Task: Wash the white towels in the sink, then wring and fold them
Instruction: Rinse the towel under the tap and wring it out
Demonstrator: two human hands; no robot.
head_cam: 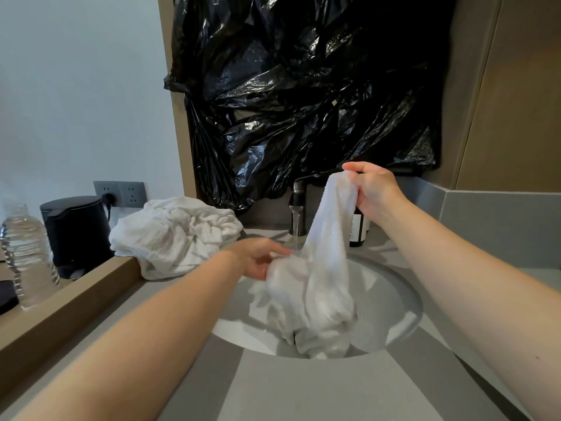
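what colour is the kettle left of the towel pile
Black, matte; the kettle shows in the head view, the only one.

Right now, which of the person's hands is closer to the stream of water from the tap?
The left. The left hand grips the towel right beside the water stream, nearly touching it. The right hand pinches the towel's top end, higher and off to the right.

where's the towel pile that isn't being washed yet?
Head view, left of centre: the crumpled towel pile sits on the counter left of the faucet, beside the black kettle.
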